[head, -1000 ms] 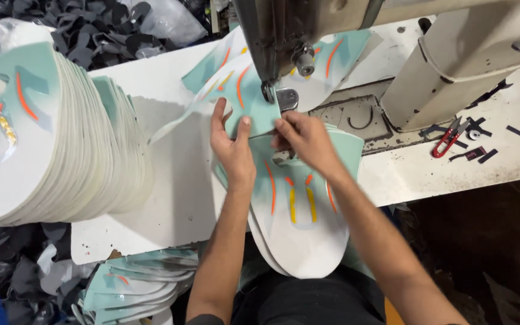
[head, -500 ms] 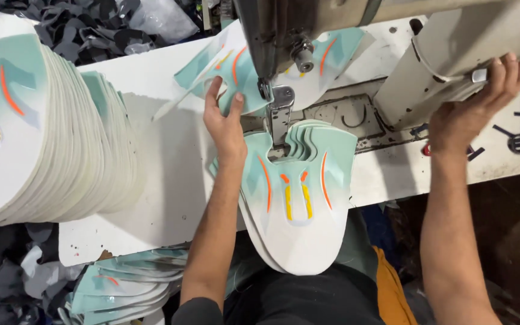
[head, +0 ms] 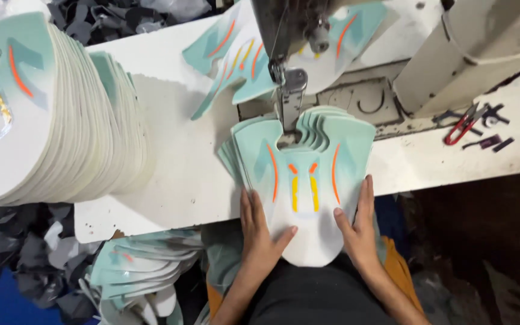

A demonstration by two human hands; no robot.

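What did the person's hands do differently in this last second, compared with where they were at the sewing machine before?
Both hands drew back from the needle toward the body. The right hand, which had reached out to the machine's right end, came back, and the left hand slid down; they now rest on either side of the stack of mint shoe pieces. The big fanned pile and red snips stayed put.

head view, looking steeply down, close over sewing table
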